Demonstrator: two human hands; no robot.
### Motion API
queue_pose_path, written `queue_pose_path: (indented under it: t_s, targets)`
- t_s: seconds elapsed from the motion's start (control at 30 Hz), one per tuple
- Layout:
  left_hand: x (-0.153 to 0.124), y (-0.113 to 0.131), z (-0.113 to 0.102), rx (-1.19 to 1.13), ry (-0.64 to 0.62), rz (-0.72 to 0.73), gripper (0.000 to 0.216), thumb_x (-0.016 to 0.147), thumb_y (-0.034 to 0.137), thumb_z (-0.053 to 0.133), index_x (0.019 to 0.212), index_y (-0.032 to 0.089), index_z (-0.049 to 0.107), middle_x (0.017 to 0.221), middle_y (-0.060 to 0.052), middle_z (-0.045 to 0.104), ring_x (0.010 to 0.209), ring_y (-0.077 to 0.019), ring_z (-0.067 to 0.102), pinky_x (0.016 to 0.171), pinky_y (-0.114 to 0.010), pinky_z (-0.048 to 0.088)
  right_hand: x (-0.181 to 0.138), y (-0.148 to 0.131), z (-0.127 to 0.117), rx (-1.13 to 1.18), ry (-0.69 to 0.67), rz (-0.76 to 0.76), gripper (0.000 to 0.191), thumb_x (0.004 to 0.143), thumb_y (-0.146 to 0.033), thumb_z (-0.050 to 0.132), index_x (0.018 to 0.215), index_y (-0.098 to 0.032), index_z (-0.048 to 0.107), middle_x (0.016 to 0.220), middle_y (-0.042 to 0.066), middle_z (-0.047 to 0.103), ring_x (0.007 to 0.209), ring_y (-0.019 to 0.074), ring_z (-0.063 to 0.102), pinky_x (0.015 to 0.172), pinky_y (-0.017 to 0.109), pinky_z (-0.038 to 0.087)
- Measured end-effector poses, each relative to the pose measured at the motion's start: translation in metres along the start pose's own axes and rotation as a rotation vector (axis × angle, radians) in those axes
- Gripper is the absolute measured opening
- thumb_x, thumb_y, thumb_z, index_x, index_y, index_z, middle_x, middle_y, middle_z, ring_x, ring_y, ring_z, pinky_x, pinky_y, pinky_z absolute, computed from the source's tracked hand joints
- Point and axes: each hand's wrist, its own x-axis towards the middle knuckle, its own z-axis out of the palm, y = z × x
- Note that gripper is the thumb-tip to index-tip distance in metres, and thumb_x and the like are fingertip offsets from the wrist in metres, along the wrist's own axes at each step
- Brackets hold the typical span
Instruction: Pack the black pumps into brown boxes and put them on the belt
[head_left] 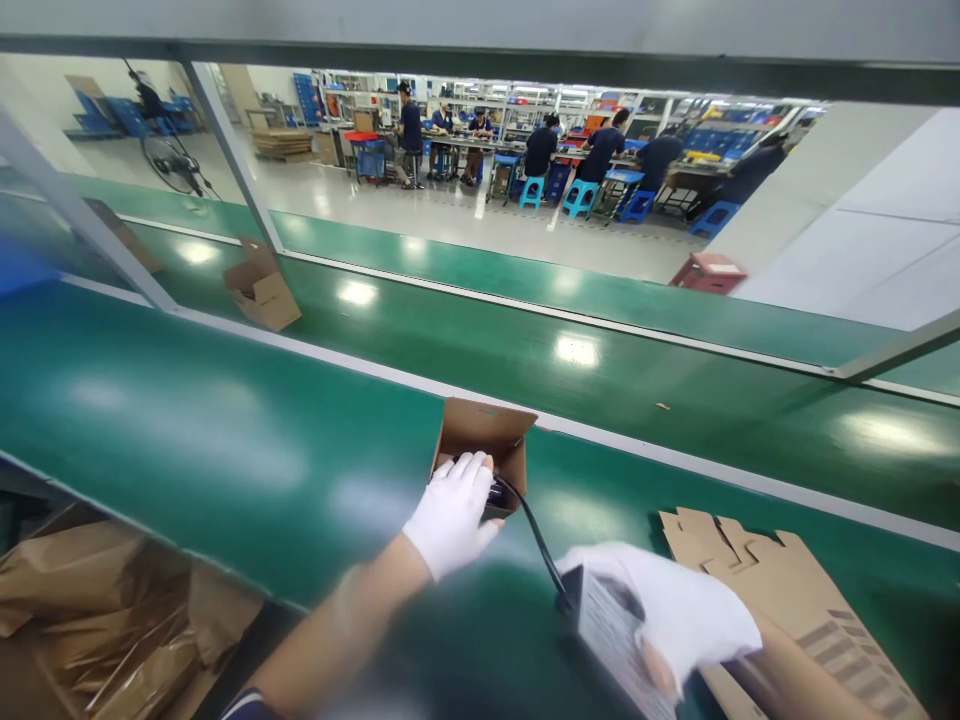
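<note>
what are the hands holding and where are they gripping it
Right hand grips the black adapter around its body. Left hand presses the cable's coiled end at the small open box.

Two gloved hands [452,512] [667,610], two open cartons [484,440] [259,288], one power adapter [611,640], one flat-carton stack [795,590].

Can't see what's inside the box [484,440], the left hand [452,515] covers the opening. Right hand [667,610] is motion-blurred, hiding most of the adapter [611,640] under it; label's unreadable, and the frame's bottom edge cuts it off.
</note>
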Motion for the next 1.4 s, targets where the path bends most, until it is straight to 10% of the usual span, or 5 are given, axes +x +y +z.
queue_pose_path:
  t_s: [0.27,0.47,0.7,0.83,1.4]
  targets:
    - [0.011,0.002,-0.004,0.072,-0.058,-0.106,0.059,0.074,0.023,0.063,0.127,0.009,0.04,0.12,-0.018,0.054,0.111,-0.0306,0.051,0.089,-0.044,0.047,0.048,-0.011,0.006,0.567,0.675,-0.314,0.054,0.07,-0.061,0.064,0.106,-0.023,0.052,0.104,0.009,0.06,0.081,0.0191,0.06,0.06,0.027,0.05]
    - [0.007,0.002,-0.004,0.098,-0.087,-0.067,0.05,0.073,0.024,0.065,0.117,0.006,0.049,0.125,-0.023,0.05,0.114,-0.0345,0.049,0.091,-0.046,0.047,0.103,0.018,0.01,0.017,1.173,-0.417,0.036,0.082,-0.039,0.058,0.111,-0.022,0.045,0.105,0.007,0.061,0.096,0.0209,0.059,0.091,0.039,0.047]
    - [0.003,0.007,-0.003,0.04,-0.109,-0.091,0.04,0.076,0.022,0.062,0.112,0.01,0.051,0.116,-0.018,0.056,0.118,-0.0334,0.045,0.083,-0.043,0.052,0.107,-0.004,0.017,-1.341,0.781,0.04,0.029,0.091,-0.015,0.034,0.113,-0.021,0.052,0.1,0.011,0.062,0.081,0.0258,0.061,0.063,0.035,0.047]
    - [-0.011,0.011,-0.002,-0.028,-0.071,-0.121,0.024,0.081,0.018,0.055,0.104,0.016,0.053,0.109,-0.011,0.059,0.109,-0.0282,0.051,0.082,-0.04,0.052,0.136,-0.017,0.022,-1.429,0.659,0.303,0.029,0.089,-0.008,0.029,0.104,-0.016,0.053,0.083,0.013,0.06,0.069,0.025,0.063,0.054,0.03,0.045]
    - [-0.023,0.006,0.024,0.131,0.051,-0.082,0.015,0.084,0.007,0.044,0.087,0.018,0.055,0.079,-0.004,0.059,0.073,-0.022,0.056,0.064,-0.036,0.05,0.137,-0.019,0.018,-1.552,0.099,0.205,0.022,0.08,-0.013,0.052,0.097,-0.005,0.063,0.093,0.021,0.063,0.084,0.0305,0.061,0.072,0.042,0.046]
